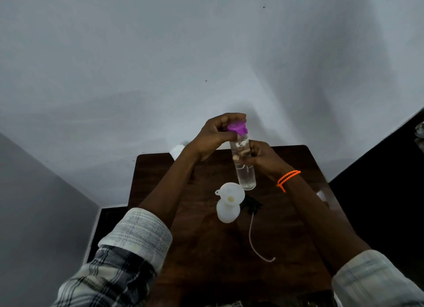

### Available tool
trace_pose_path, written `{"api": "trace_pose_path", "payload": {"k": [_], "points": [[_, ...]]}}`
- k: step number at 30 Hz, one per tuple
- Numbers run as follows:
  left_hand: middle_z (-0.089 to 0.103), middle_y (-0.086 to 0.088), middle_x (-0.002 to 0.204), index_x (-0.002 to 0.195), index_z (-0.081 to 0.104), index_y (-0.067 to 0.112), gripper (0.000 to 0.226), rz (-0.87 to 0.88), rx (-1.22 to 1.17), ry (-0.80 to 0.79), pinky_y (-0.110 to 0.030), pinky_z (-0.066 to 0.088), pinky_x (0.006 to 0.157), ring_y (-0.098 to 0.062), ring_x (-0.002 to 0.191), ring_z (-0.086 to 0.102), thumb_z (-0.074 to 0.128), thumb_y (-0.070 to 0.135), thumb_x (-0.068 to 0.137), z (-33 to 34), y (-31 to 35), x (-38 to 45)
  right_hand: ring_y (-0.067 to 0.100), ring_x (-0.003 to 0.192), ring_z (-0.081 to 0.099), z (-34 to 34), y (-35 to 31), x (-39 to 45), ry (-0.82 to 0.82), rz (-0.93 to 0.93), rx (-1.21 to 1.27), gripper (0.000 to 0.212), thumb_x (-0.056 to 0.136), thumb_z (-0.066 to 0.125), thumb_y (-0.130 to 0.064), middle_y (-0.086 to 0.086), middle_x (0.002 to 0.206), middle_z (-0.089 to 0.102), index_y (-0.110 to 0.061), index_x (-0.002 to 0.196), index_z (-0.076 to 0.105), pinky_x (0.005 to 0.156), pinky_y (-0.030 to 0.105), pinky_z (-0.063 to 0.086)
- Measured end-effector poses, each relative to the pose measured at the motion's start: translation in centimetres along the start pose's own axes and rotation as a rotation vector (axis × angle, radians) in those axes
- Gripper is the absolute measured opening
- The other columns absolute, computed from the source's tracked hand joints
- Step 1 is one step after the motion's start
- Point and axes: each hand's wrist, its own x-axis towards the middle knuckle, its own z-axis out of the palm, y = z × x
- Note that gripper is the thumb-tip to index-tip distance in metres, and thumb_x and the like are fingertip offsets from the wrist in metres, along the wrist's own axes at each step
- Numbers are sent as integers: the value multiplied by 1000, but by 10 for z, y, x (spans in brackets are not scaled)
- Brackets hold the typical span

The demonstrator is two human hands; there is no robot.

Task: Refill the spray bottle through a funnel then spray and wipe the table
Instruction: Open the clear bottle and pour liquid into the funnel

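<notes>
Clear bottle (pixel 245 166): held up in the air above the table, nearly upright, some clear liquid in the lower part.
Purple cap (pixel 237 128): on top of the clear bottle, pinched by fingers and thumb of the left hand.
Left hand (pixel 216 138): curled around the purple cap from the left side.
Right hand (pixel 263 156): gripping the middle of the clear bottle from the right, fingers wrapped round it; orange band (pixel 288 179) on the wrist.
Spray bottle (pixel 227 211): white, standing on the table below both hands, touched by neither.
Funnel (pixel 231 193): white, seated in the neck of the spray bottle.
Spray head (pixel 252 206): black, lying on the table just beside the spray bottle, with thin tube (pixel 254 242) curving toward the near edge.
Table (pixel 206 249): dark brown wood, small, set against the wall.
Wall (pixel 160 65): plain, pale grey-white, meeting another wall at the left.
Sleeves (pixel 135 240): checked, rolled up on both forearms.
White object (pixel 177 151): at the far left table edge, partly hidden behind the left arm, kind not clear.
</notes>
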Motion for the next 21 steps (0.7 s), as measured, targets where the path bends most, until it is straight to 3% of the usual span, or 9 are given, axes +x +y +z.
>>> {"api": "trace_pose_path", "payload": {"k": [5, 10, 13, 16, 21], "points": [[76, -13, 107, 118, 71, 5, 54, 13, 59, 166, -37, 59, 92, -19, 96, 72, 90, -2, 68, 4, 2, 0, 32, 98, 72, -6, 0, 0, -5, 2, -65, 32, 78, 85, -11, 17, 101, 75, -4, 106, 70, 90, 44, 58], [75, -16, 98, 106, 75, 9, 51, 32, 90, 258, -29, 58, 77, -13, 82, 70, 98, 13, 61, 12, -1, 5, 24, 98, 73, -10, -1, 2, 28, -7, -136, 46, 69, 91, -32, 5, 102, 76, -19, 108, 69, 95, 55, 55], [72, -20, 97, 101, 76, 18, 52, 35, 92, 307, -38, 61, 80, -25, 83, 72, 100, 28, 56, 16, -1, 9, 19, 99, 73, -12, -4, 1, 52, -19, -144, 59, 68, 92, -34, 1, 107, 75, -23, 117, 63, 95, 54, 56], [73, -13, 91, 97, 76, 23, 52, 26, 142, 349, -43, 62, 81, -30, 87, 72, 99, 39, 54, 18, -2, 11, 18, 97, 74, -14, -5, 0, 62, -20, -159, 61, 67, 93, -36, 1, 106, 76, -23, 118, 61, 94, 53, 56], [67, 7, 75, 93, 74, 23, 50, 30, 233, 414, -24, 55, 65, -8, 68, 63, 98, 45, 55, 21, -3, 12, 17, 98, 74, -15, -4, 0, 62, -36, -190, 65, 64, 93, -41, -1, 108, 76, -25, 119, 62, 96, 54, 55]]}}
